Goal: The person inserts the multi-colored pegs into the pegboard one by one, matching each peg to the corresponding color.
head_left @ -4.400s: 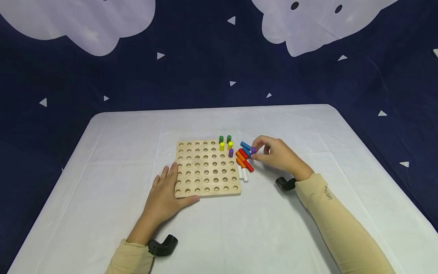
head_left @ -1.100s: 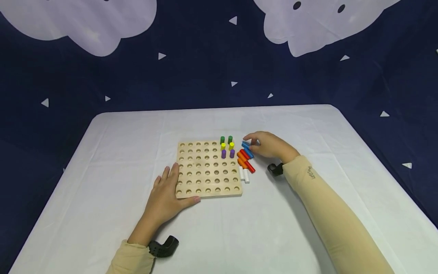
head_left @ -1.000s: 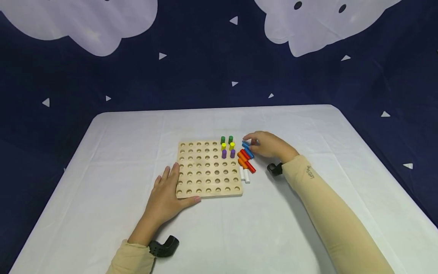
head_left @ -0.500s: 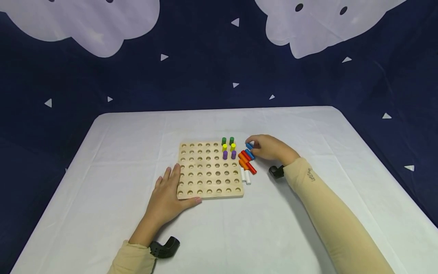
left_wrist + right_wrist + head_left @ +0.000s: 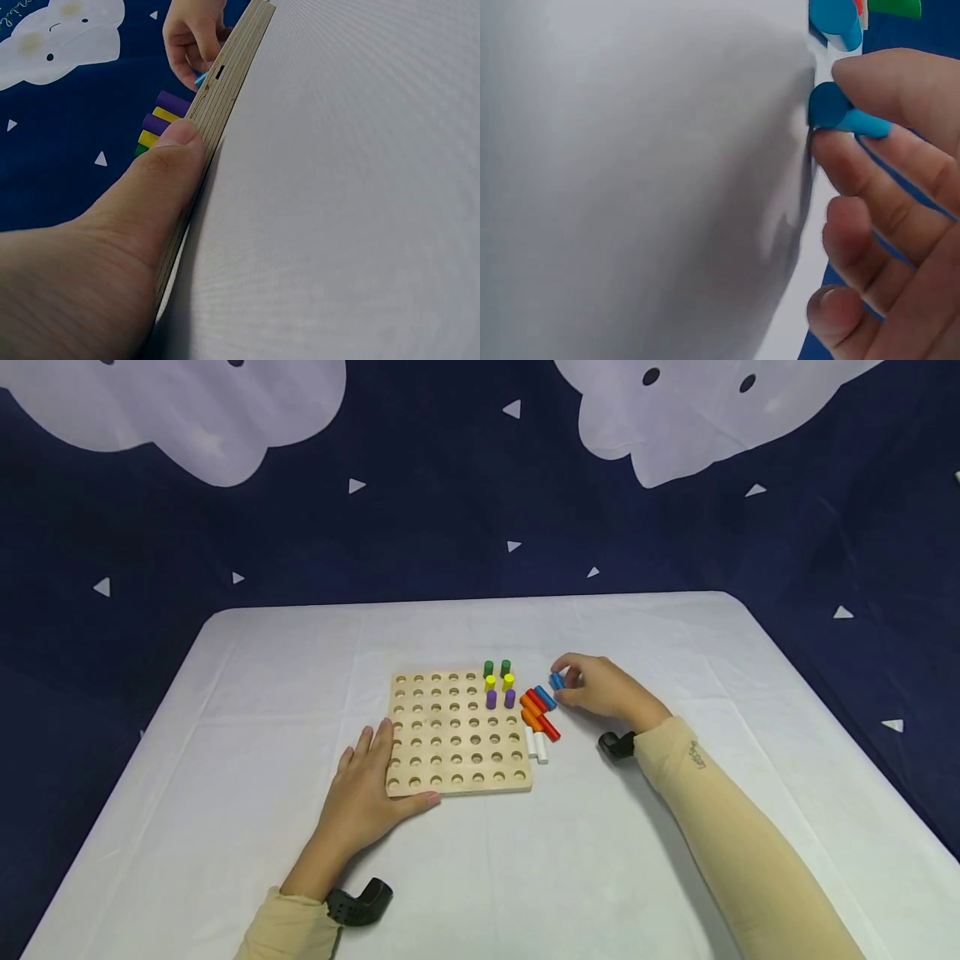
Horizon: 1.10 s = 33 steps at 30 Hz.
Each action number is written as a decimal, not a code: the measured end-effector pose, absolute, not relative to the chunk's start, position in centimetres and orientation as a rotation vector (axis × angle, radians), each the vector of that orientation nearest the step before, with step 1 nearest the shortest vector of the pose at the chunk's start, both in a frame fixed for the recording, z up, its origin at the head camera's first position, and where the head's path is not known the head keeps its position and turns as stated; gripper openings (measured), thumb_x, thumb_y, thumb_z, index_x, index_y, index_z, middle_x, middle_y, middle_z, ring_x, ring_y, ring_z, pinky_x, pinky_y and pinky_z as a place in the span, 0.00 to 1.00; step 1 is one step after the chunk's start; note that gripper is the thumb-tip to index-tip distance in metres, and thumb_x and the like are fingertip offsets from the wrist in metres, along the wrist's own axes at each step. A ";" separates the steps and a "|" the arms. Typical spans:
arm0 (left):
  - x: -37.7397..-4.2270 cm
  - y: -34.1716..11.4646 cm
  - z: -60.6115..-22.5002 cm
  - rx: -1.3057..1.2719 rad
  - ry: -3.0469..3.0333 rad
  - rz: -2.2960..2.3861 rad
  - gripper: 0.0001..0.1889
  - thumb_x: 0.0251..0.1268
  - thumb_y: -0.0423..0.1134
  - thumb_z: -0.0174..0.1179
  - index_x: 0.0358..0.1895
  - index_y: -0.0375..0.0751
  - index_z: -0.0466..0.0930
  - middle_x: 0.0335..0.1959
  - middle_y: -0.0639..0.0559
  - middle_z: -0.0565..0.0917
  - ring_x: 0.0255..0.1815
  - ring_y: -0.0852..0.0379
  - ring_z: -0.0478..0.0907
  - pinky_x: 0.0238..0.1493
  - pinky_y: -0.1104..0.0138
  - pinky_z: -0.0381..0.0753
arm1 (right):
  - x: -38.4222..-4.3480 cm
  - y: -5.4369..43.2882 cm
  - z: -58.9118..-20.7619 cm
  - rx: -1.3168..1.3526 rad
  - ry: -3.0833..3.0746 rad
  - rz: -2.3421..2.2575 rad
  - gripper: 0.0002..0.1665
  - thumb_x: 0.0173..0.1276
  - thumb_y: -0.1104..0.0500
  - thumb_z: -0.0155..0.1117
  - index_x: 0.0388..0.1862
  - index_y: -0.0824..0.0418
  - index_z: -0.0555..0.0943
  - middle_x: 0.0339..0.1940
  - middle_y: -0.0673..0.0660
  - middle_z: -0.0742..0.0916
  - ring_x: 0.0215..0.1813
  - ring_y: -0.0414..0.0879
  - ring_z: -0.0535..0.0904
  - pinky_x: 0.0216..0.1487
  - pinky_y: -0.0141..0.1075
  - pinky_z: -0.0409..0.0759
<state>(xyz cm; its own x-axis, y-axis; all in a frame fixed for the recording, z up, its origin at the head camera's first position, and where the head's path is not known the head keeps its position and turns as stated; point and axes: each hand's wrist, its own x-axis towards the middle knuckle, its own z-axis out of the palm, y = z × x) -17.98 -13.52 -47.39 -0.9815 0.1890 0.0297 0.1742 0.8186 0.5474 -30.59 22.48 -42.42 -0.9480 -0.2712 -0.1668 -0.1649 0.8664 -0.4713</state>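
A square wooden pegboard (image 5: 446,750) lies on the table with rows of round holes. Two green, two yellow and two purple pegs (image 5: 491,699) stand upright in its far right corner. My left hand (image 5: 358,797) rests against the board's near left corner, fingers extended along the left side and thumb at the front edge. To the right of the board, my right hand (image 5: 606,687) pinches a blue peg (image 5: 831,105) between thumb and fingers. Beside it lies a second blue peg (image 5: 546,697).
Loose pegs lie along the board's right side: two red pegs (image 5: 549,727), two orange pegs (image 5: 530,719) and two white pegs (image 5: 542,748). A white cloth covers the table (image 5: 300,668). Behind it hangs a dark blue backdrop (image 5: 420,543) with clouds and triangles.
The purple peg earlier in my right hand now stands in the board beside the other. My right hand has since taken a blue peg and drawn it rightward. My left hand stays put.
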 end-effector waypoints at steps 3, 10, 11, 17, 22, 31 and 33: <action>-18.0 -13.5 -47.4 0.296 2.971 0.893 0.69 0.42 0.71 0.71 0.80 0.36 0.42 0.80 0.35 0.52 0.82 0.36 0.45 0.81 0.44 0.42 | -30.4 22.8 -42.8 -0.352 2.829 -0.744 0.25 0.64 0.54 0.70 0.60 0.53 0.76 0.42 0.54 0.84 0.38 0.48 0.77 0.41 0.39 0.77; -18.1 -13.6 -47.4 0.303 2.972 0.899 0.70 0.42 0.72 0.71 0.80 0.36 0.42 0.80 0.35 0.52 0.82 0.36 0.45 0.80 0.43 0.42 | -29.8 23.1 -43.1 -0.432 2.835 -0.907 0.23 0.64 0.57 0.71 0.57 0.52 0.77 0.41 0.52 0.84 0.33 0.47 0.74 0.36 0.37 0.75; -18.1 -13.6 -47.5 0.303 2.971 0.900 0.70 0.41 0.72 0.71 0.80 0.36 0.42 0.80 0.35 0.52 0.82 0.36 0.45 0.80 0.43 0.42 | -29.7 23.1 -43.1 -0.440 2.834 -0.928 0.22 0.65 0.58 0.71 0.57 0.53 0.77 0.41 0.52 0.84 0.33 0.47 0.74 0.36 0.37 0.75; -18.1 -13.6 -47.5 0.304 2.969 0.897 0.70 0.41 0.72 0.71 0.80 0.36 0.42 0.80 0.36 0.52 0.82 0.36 0.44 0.81 0.43 0.42 | -29.2 22.8 -42.9 -0.484 2.844 -0.985 0.21 0.65 0.58 0.71 0.55 0.54 0.77 0.42 0.52 0.84 0.34 0.48 0.74 0.34 0.36 0.75; -18.1 -13.6 -47.4 0.297 2.960 0.903 0.70 0.42 0.73 0.70 0.80 0.37 0.41 0.80 0.36 0.51 0.82 0.36 0.44 0.81 0.43 0.42 | -28.6 22.3 -42.4 -0.525 2.866 -0.998 0.21 0.65 0.59 0.71 0.56 0.56 0.77 0.43 0.54 0.86 0.33 0.47 0.76 0.32 0.35 0.76; -18.1 -13.7 -47.3 0.299 2.956 0.904 0.70 0.42 0.72 0.70 0.80 0.36 0.41 0.80 0.36 0.52 0.82 0.37 0.44 0.81 0.43 0.41 | -27.4 20.4 -41.9 -0.579 2.863 -0.991 0.19 0.63 0.58 0.73 0.53 0.53 0.80 0.43 0.51 0.89 0.36 0.47 0.76 0.35 0.38 0.76; -18.1 -13.6 -47.4 0.300 2.954 0.904 0.69 0.42 0.72 0.70 0.80 0.37 0.41 0.80 0.36 0.52 0.82 0.37 0.44 0.81 0.44 0.41 | -27.2 20.0 -41.9 -0.591 2.854 -0.994 0.18 0.63 0.58 0.73 0.51 0.52 0.80 0.42 0.50 0.89 0.35 0.46 0.76 0.34 0.38 0.76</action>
